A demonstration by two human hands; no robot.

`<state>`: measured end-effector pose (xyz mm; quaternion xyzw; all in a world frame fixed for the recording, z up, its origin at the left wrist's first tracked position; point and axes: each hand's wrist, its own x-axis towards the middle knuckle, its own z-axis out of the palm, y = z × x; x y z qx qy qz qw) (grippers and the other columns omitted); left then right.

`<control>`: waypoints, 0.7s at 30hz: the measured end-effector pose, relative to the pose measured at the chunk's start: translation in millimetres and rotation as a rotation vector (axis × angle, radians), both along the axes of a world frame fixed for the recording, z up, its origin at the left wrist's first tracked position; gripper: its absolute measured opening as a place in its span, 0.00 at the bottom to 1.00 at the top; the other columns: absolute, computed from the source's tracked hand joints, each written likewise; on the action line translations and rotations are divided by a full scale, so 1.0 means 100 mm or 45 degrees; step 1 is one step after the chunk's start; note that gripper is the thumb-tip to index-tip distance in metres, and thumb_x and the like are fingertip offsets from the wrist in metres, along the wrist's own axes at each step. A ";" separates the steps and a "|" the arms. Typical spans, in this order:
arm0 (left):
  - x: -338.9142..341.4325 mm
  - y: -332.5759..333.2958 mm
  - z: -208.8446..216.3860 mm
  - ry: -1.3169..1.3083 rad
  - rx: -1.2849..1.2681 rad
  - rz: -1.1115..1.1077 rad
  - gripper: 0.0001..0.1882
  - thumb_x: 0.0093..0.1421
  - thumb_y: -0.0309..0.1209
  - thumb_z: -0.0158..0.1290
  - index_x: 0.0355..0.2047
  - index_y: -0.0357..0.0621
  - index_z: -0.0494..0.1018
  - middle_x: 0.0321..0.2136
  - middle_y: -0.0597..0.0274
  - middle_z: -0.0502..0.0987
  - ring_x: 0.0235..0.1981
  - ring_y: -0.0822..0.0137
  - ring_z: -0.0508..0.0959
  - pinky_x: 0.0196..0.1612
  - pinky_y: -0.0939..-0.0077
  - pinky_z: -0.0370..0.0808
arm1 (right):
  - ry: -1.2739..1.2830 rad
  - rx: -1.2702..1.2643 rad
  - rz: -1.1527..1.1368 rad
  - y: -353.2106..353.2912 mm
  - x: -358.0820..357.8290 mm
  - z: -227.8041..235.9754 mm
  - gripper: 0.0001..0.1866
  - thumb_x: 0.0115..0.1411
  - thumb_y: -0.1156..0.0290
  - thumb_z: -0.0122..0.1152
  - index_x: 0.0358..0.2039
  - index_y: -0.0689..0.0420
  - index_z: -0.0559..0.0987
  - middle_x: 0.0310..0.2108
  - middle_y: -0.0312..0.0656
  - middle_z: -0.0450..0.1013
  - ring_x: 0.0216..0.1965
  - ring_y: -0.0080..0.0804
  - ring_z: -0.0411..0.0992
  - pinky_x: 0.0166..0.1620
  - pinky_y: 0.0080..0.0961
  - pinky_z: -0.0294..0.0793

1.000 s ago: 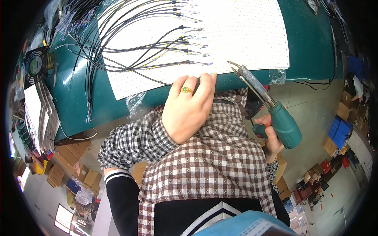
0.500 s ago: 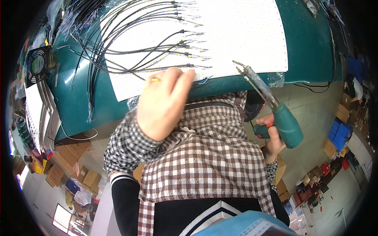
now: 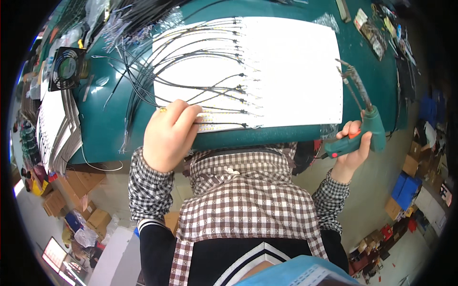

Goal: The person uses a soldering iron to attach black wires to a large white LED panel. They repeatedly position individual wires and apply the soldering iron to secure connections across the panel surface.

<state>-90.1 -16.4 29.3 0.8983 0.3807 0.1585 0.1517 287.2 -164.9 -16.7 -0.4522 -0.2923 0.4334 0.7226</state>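
From where I stand, with the white board (image 3: pixel 296 71) as the dial and the person at six o'clock, the left hand (image 3: pixel 169 136) sits at eight o'clock, visible fingers together beside the lowest black cable (image 3: pixel 222 124); whether they grip it cannot be told. The right hand (image 3: pixel 353 159), at four o'clock, has its fingers clamped around the soldering iron (image 3: pixel 376 127). Black cables (image 3: pixel 238 88) cover the board's nine-o'clock half.

An electronics workshop: green workbench (image 3: pixel 272 9) at twelve o'clock, wire bundles (image 3: pixel 125 29) at eleven, fan (image 3: pixel 66 69) at ten, cardboard boxes (image 3: pixel 98 221) at eight, soldering gun (image 3: pixel 376 128) at three; the blurry clutter (image 3: pixel 374 243) at four may be stock.
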 end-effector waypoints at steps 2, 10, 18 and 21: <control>0.00 0.06 -0.02 -0.058 0.037 0.031 0.15 0.50 0.23 0.60 0.40 0.45 0.74 0.31 0.62 0.73 0.31 0.59 0.77 0.34 0.67 0.73 | 0.158 0.025 0.008 0.19 0.20 -0.09 0.31 0.70 0.54 0.53 0.64 0.64 0.63 0.32 0.36 0.66 0.35 0.27 0.69 0.39 0.28 0.80; -0.30 0.24 -0.12 0.051 0.054 0.242 0.18 0.49 0.25 0.63 0.42 0.44 0.73 0.29 0.60 0.74 0.29 0.59 0.77 0.32 0.68 0.73 | 0.371 0.098 0.074 0.48 0.53 -0.44 0.32 0.69 0.52 0.53 0.63 0.65 0.63 0.31 0.36 0.66 0.36 0.30 0.68 0.62 0.43 0.70; -0.73 0.15 -0.07 0.374 -0.071 0.807 0.26 0.52 0.26 0.65 0.52 0.45 0.72 0.35 0.60 0.75 0.32 0.63 0.79 0.33 0.68 0.77 | 0.375 0.063 -0.007 0.51 0.50 -0.39 0.32 0.69 0.53 0.53 0.63 0.66 0.63 0.30 0.36 0.66 0.35 0.31 0.67 0.70 0.51 0.56; -0.64 0.27 -0.04 0.202 0.051 0.582 0.37 0.46 0.23 0.65 0.59 0.48 0.69 0.51 0.53 0.72 0.49 0.51 0.75 0.50 0.59 0.74 | 0.356 0.029 0.019 0.47 0.54 -0.39 0.31 0.70 0.52 0.50 0.62 0.65 0.65 0.31 0.36 0.66 0.35 0.30 0.68 0.67 0.51 0.61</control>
